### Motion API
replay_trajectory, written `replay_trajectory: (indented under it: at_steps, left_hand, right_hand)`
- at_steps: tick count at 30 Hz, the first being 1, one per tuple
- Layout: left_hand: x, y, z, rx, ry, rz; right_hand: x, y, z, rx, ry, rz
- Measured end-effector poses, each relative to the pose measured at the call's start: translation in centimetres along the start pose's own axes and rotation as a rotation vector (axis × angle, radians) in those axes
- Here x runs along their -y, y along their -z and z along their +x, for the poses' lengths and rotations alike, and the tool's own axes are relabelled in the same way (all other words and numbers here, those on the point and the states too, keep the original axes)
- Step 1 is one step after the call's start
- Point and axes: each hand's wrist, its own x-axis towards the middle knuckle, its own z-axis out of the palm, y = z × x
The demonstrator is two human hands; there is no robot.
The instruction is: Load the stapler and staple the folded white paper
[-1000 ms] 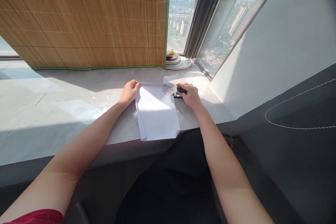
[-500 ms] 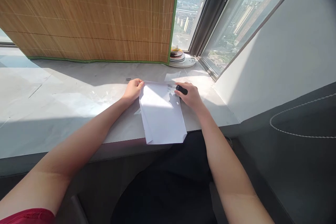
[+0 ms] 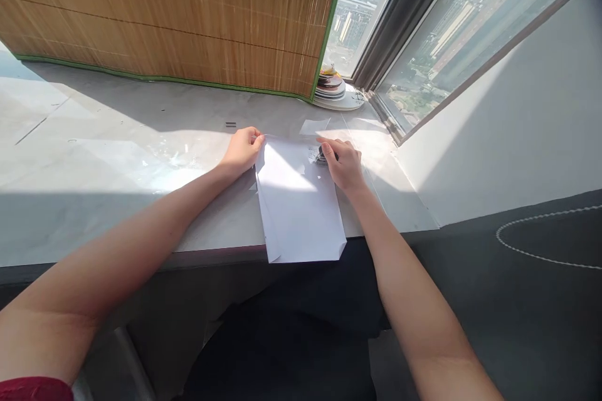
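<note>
Several white paper sheets [image 3: 301, 200] lie in a stack on the counter, their lower end hanging past its front edge. My left hand [image 3: 243, 151] pinches the stack's upper left corner between thumb and fingers. At the upper right corner, my right hand [image 3: 345, 163] is closed around a small black stapler [image 3: 322, 155] with shiny metal parts. The fingers cover much of it, and whether its jaws are around the paper cannot be made out. Patchy bright and dark marks show on the paper beside it. Two short dark strips [image 3: 230, 124], like staples, lie beyond my left hand.
A small white paper piece [image 3: 314, 126] lies behind the stack. Stacked plates [image 3: 332, 91] stand in the window corner. A bamboo blind [image 3: 164, 19] hangs along the counter's back. A white wall [image 3: 508, 106] and a beaded cord [image 3: 517, 254] are at the right.
My right hand has turned, so the black stapler now sits lower and more hidden beneath its fingers. My left hand keeps its hold on the corner. The camera view has tilted and shifted.
</note>
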Motion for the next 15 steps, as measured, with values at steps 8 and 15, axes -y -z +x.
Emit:
replay_trajectory:
  at_steps: [8,15]
  left_hand:
    - [-2.1,0.5,-1.1,0.03,0.052,0.082]
    - [-2.5,0.6,-1.4,0.027,0.058,0.076]
  right_hand:
    - [0.9,-0.4,-0.2,-0.022,0.007,-0.107]
    - [1.1,-0.5,-0.2,-0.01,0.018,-0.181]
